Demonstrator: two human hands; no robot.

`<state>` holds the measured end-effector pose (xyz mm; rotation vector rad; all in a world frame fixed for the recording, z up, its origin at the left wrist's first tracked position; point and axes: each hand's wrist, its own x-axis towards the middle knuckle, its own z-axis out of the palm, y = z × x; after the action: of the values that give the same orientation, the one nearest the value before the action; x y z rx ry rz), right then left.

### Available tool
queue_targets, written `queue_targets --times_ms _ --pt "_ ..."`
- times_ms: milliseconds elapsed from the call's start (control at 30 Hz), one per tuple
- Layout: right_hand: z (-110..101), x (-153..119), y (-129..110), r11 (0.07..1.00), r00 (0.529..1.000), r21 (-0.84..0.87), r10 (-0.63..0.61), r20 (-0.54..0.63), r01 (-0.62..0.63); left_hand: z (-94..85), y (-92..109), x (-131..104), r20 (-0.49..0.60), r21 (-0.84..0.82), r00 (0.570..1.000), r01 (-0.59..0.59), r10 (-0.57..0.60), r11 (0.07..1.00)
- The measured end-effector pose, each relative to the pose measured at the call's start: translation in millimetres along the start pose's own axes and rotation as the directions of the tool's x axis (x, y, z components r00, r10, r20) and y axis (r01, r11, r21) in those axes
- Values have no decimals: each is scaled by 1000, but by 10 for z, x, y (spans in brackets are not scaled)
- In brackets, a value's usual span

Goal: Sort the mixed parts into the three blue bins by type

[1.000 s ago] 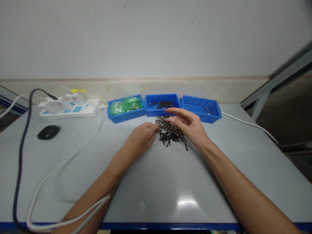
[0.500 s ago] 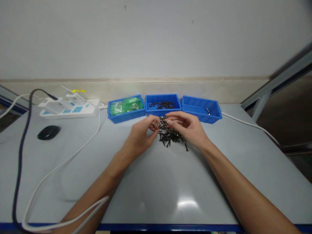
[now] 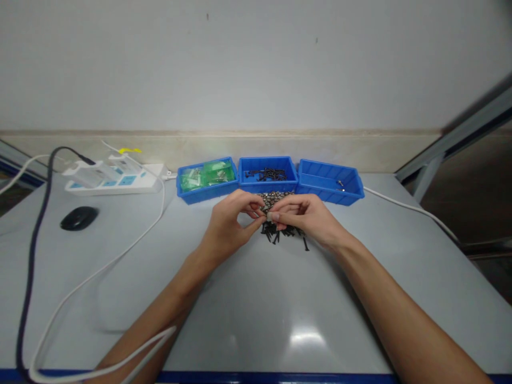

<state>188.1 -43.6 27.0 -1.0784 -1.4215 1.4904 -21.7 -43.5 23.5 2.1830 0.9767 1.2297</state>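
Note:
A mixed pile of screws lies on the table in front of the middle bin, with silver screws (image 3: 273, 198) at its far side and black screws (image 3: 272, 234) at its near side. Over the pile my left hand (image 3: 234, 216) is closed, thumb and forefinger pinched together at its left. From the right my right hand (image 3: 308, 217) meets it, its thumb and fingers also in a pinch. The fingertips of both hands almost touch, and whatever is between them is too small to make out. One black screw (image 3: 306, 244) lies apart at the pile's near right.
Three blue bins stand along the wall: the left bin (image 3: 208, 195) has green packets, the middle bin (image 3: 268, 186) dark screws, the right bin (image 3: 332, 196) a few silver pieces. At left are a power strip (image 3: 148, 184), a black mouse (image 3: 79, 218) and a white cable (image 3: 116, 260).
My right hand has come down and left over the pile, its fingers closing to a pinch beside my left fingertips. The far silver screws show more now. My left hand has barely moved.

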Motion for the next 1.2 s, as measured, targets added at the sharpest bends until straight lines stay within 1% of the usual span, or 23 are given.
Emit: queue_targets --times_ms 100,167,200,267,333,400,467,600,700,833,1033,1100,1200 --pt "-17 -2 -11 999 998 53 5 -56 -2 -12 -37 -13 104 140 995 -18 4 990" --pt "-22 -2 -4 996 994 94 9 -111 2 -7 -75 -32 187 237 982 -30 -15 971" --pt "-23 -2 1 994 991 109 -1 -132 16 0 -95 -44 224 276 974 -33 -31 961" --pt "-25 2 10 988 986 126 -67 -154 87 23 -129 -65 276 341 959 -36 -64 939" --pt "-31 7 15 974 975 128 -167 -148 186 45 -150 -76 307 388 947 -38 -91 921" --pt "-42 13 18 960 962 119 -238 -138 254 60 -157 -75 332 416 936 -31 -120 909" --pt "-57 19 24 953 953 114 -264 -149 282 64 -153 -63 356 434 921 -16 -155 901" --pt "-83 27 42 953 947 103 -262 -183 284 51 -144 -36 380 463 902 7 -206 886" --pt "-91 30 53 964 951 74 -235 -199 254 38 -142 -27 367 468 906 15 -210 883" --pt "-78 36 46 975 958 39 -208 -199 220 32 -143 -28 333 457 927 1 -172 889" --pt "-25 39 26 982 962 -56 -187 -199 179 50 -158 -49 293 435 947 -8 -133 901" --pt "-16 36 31 981 962 -66 -193 -194 183 47 -138 -49 237 394 966 -1 -100 919" --pt "-6 19 36 974 965 -132 -206 -164 185 37 -62 -36 81 241 995 44 -65 969"
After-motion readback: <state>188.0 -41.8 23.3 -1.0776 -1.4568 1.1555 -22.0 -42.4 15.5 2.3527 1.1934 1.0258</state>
